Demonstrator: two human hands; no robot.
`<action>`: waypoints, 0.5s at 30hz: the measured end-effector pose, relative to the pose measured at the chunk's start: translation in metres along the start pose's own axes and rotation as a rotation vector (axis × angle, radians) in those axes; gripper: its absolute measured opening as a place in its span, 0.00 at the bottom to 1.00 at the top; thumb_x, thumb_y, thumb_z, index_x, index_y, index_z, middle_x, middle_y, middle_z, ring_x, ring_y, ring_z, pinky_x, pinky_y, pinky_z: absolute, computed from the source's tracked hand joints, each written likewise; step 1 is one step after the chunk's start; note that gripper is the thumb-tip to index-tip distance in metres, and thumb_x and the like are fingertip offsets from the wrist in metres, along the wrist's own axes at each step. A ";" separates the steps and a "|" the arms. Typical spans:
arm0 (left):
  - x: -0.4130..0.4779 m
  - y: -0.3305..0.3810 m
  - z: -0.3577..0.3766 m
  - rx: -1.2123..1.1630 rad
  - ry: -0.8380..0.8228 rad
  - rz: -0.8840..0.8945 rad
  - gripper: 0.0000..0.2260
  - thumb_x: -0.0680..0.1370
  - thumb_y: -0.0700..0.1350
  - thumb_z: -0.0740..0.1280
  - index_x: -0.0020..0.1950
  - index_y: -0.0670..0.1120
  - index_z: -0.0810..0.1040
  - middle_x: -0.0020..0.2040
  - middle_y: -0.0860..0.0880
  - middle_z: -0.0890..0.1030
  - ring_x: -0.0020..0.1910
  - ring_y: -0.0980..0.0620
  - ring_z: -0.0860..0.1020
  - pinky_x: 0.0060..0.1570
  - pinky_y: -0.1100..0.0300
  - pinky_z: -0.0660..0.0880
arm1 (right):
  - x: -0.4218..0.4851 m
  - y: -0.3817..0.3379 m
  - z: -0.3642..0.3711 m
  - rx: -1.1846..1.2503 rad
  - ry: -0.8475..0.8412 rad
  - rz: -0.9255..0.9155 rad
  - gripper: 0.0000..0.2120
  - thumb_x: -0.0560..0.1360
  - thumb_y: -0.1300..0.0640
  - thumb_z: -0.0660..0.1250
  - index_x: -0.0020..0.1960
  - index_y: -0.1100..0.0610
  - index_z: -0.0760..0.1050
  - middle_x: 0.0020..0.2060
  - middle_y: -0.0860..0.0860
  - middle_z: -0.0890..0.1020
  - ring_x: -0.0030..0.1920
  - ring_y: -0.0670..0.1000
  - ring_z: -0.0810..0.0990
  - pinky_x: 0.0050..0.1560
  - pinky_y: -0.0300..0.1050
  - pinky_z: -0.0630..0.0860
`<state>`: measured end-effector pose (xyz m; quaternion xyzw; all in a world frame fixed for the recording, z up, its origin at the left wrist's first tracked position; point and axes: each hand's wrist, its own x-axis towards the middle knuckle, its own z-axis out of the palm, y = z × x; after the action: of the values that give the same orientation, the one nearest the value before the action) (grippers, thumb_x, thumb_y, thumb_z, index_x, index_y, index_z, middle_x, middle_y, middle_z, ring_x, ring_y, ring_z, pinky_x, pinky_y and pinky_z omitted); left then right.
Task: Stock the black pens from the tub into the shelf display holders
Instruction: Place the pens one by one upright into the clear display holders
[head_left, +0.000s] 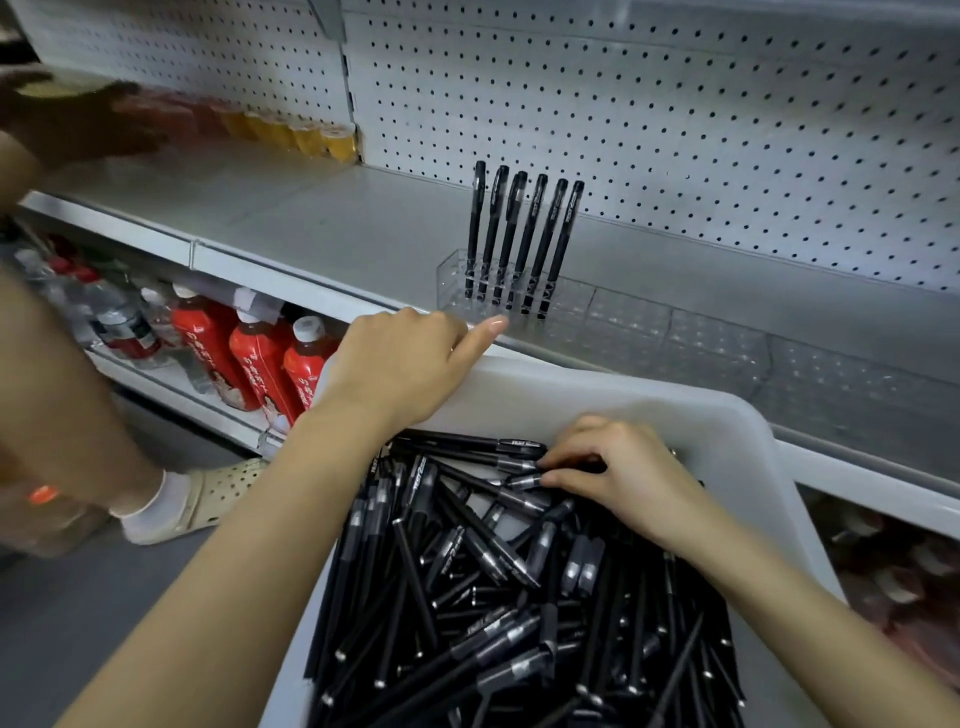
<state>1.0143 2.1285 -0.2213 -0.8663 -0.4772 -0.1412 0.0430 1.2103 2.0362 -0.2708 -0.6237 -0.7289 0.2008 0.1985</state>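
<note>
A white tub full of loose black pens sits low in front of me, against the shelf edge. My left hand grips the tub's far left rim, its thumb lying along the edge. My right hand reaches into the pile at the far end, fingers curled around a black pen. On the grey shelf stands a clear display holder with several black pens upright in its back row.
More clear holders line the shelf front to the right. Pegboard backs the shelf. Red bottles fill the lower shelf. Another person's arm reaches onto the shelf at far left; their shoe is on the floor.
</note>
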 end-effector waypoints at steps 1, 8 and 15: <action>0.000 0.000 0.000 0.017 -0.005 0.001 0.28 0.77 0.65 0.40 0.35 0.52 0.72 0.29 0.52 0.67 0.37 0.44 0.72 0.36 0.54 0.63 | -0.001 0.000 0.001 -0.009 -0.002 -0.009 0.08 0.71 0.50 0.72 0.48 0.50 0.83 0.45 0.44 0.80 0.47 0.44 0.78 0.52 0.43 0.73; 0.001 0.000 0.002 0.044 -0.005 0.017 0.28 0.78 0.65 0.41 0.40 0.52 0.75 0.35 0.48 0.73 0.45 0.41 0.77 0.38 0.54 0.63 | -0.001 0.000 0.002 -0.106 -0.014 -0.047 0.09 0.72 0.52 0.71 0.51 0.53 0.82 0.48 0.47 0.79 0.50 0.45 0.76 0.53 0.38 0.70; -0.002 0.000 0.001 -0.004 -0.006 0.009 0.25 0.78 0.64 0.42 0.30 0.52 0.63 0.34 0.48 0.72 0.43 0.41 0.77 0.38 0.53 0.64 | -0.002 0.000 0.002 -0.104 -0.003 -0.065 0.05 0.71 0.53 0.72 0.44 0.51 0.77 0.43 0.45 0.77 0.47 0.46 0.75 0.50 0.43 0.72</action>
<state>1.0137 2.1265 -0.2226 -0.8690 -0.4731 -0.1392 0.0403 1.2093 2.0341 -0.2727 -0.6087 -0.7586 0.1572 0.1711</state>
